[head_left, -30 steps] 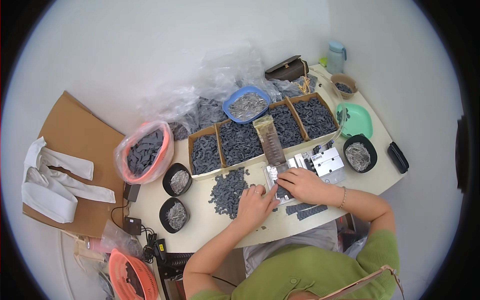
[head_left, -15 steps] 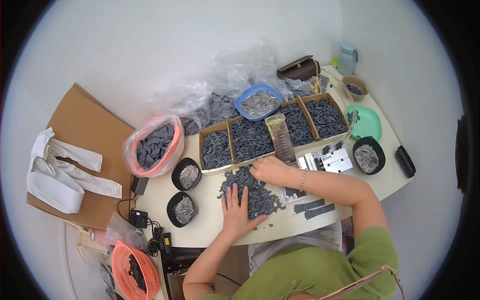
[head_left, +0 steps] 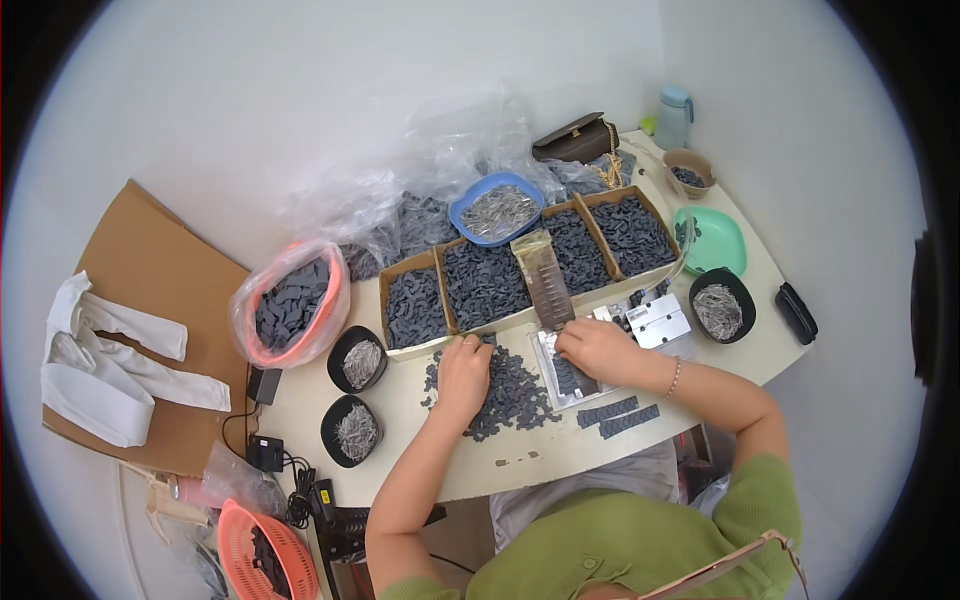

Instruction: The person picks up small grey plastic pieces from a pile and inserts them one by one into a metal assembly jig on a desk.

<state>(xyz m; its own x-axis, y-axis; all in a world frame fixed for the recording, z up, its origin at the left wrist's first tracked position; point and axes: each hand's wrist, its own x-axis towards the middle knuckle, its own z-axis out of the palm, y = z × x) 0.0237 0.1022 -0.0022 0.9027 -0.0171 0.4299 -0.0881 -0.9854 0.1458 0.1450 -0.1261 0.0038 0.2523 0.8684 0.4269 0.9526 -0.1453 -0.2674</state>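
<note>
A loose pile of small dark grey pieces [head_left: 512, 391] lies on the table before me. My left hand [head_left: 463, 378] rests on the far left of the pile, fingers curled in beside a dark piece; what they hold, if anything, is hidden. To the right, my right hand [head_left: 598, 350] is bent over a metal fixture [head_left: 560, 398] with dark pieces set in it. Its fingertips are drawn together, and whatever is in them is too small to make out. Behind this hand a long clear-brown tray [head_left: 542, 278] leans on the divided box.
A divided cardboard box [head_left: 400, 352] full of grey pieces stands behind. Black bowls of metal pins [head_left: 356, 432] sit left, another black bowl [head_left: 720, 303] right. Two strips of linked pieces [head_left: 628, 421] lie near the front edge. A blue bowl [head_left: 497, 240] sits on the box.
My left hand has moved from lying spread on the near pile to its far left, fingers now curled. My right hand has gone from the pile rightward to the fixture. The view has shifted slightly.
</note>
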